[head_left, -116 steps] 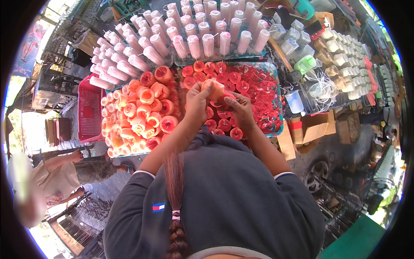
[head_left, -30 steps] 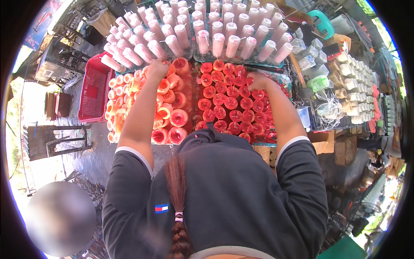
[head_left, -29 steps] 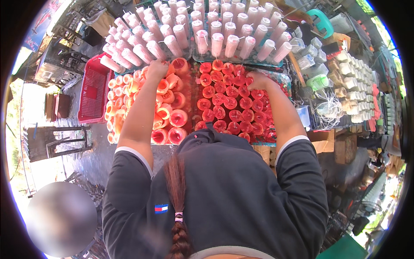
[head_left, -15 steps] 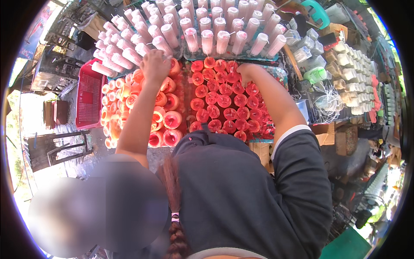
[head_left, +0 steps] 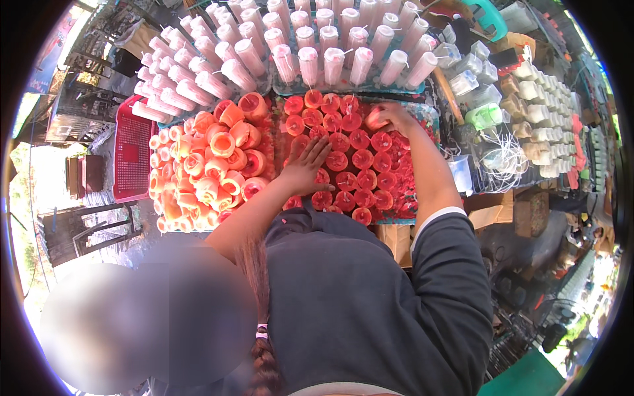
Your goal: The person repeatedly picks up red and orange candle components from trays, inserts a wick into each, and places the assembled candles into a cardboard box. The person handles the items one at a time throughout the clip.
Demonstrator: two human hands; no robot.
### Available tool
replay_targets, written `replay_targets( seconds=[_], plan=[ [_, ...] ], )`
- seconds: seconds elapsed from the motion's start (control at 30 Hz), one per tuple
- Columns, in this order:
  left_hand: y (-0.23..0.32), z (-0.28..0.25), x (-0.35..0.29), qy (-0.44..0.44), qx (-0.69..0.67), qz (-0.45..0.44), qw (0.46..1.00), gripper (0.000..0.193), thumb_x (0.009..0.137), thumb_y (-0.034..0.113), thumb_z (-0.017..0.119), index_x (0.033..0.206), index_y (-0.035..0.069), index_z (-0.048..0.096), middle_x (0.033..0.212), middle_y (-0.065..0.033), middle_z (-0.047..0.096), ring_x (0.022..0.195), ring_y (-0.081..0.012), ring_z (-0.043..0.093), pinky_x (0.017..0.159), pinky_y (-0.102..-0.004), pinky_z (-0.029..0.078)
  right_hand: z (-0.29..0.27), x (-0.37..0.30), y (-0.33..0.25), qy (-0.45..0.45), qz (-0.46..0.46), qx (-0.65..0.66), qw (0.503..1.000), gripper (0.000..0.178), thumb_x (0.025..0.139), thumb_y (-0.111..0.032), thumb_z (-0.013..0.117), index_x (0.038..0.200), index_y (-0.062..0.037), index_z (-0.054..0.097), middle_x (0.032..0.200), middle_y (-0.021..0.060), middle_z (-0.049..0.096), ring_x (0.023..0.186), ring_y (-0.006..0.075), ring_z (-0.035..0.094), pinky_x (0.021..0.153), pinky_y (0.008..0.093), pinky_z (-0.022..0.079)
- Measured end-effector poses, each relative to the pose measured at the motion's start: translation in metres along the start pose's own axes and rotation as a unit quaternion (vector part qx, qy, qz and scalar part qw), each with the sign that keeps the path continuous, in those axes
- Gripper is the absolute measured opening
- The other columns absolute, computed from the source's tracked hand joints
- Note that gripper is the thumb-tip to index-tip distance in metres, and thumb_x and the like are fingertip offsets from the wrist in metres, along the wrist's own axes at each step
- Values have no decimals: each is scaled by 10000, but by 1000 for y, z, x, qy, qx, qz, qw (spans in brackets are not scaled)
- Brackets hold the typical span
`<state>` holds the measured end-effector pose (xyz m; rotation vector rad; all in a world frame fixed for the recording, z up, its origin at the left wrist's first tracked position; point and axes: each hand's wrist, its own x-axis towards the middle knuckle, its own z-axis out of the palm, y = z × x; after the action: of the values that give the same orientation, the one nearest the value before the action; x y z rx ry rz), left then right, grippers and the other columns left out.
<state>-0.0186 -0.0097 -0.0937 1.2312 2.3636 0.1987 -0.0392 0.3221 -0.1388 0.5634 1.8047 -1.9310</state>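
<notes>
My left hand (head_left: 307, 170) rests open, fingers spread, over the left part of a block of red candles (head_left: 362, 158) with wicks standing in them. It appears to touch their tops and covers a few. At the block's far right, my right hand (head_left: 394, 119) has its fingers closed round a red candle (head_left: 376, 118), seen from the side. To the left lies a heap of empty-looking orange-red cups (head_left: 220, 144), some tipped over. Behind both groups stand rows of pale pink pillar candles (head_left: 308, 65) with white wicks, on trays.
A red perforated plastic basket (head_left: 132, 152) stands left of the cups. On the right lie a bundle of white wicks (head_left: 500, 153), a green cup (head_left: 484, 115), clear plastic containers (head_left: 465, 80) and rows of cream-coloured pieces (head_left: 538, 109). A wooden strip (head_left: 449, 96) borders the candles.
My left hand has come from the far edge of the orange-red cups, rightward and nearer, onto the red candles. My right hand has shifted slightly; a red candle now shows in its fingers.
</notes>
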Motion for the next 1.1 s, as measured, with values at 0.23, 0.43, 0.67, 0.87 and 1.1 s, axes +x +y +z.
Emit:
replay_targets(
  seconds=[0.23, 0.43, 0.67, 0.87, 1.1],
  plan=[
    [6, -8, 11, 160, -285, -72, 942, 780, 818, 512, 599, 1370, 46, 304, 1387, -189, 369, 1295, -299, 346, 1070, -445, 256, 30, -40, -12, 45, -163, 149, 974, 416, 717, -123, 702, 1094, -30, 553, 942, 53, 628, 817, 139, 616, 660, 284, 534],
    [46, -43, 34, 246, -730, -84, 632, 497, 830, 250, 688, 1185, -11, 456, 1063, -116, 603, 961, -146, 581, 828, -278, 470, 114, -87, -35, 86, -343, -202, 913, 469, 798, -150, 679, 1227, -41, 524, 1057, 25, 604, 853, 72, 565, 675, 208, 460],
    [64, -58, 15, 317, -780, -53, 538, 447, 734, 97, 771, 1088, -6, 517, 971, -79, 631, 857, -108, 603, 755, -236, 496, 159, -116, -35, -7, -187, 236, 954, 409, 954, -301, 478, 1297, -78, 482, 1096, 22, 593, 872, 90, 583, 670, 216, 482],
    [76, -68, -1, 357, -741, -78, 564, 397, 703, 56, 788, 1014, 3, 548, 912, -70, 639, 805, -104, 610, 727, -231, 500, 189, -114, -35, 37, -233, 326, 915, 473, 967, -392, 394, 1168, 14, 530, 937, 67, 621, 780, 122, 606, 686, 251, 509],
    [68, -59, -7, 374, -702, -78, 601, 386, 721, 72, 776, 1009, 3, 528, 924, -85, 639, 849, -119, 614, 752, -244, 505, 193, -116, -48, 16, -210, 309, 927, 481, 966, -413, 389, 1124, 11, 554, 937, 77, 627, 822, 137, 603, 741, 270, 501]
  ],
)
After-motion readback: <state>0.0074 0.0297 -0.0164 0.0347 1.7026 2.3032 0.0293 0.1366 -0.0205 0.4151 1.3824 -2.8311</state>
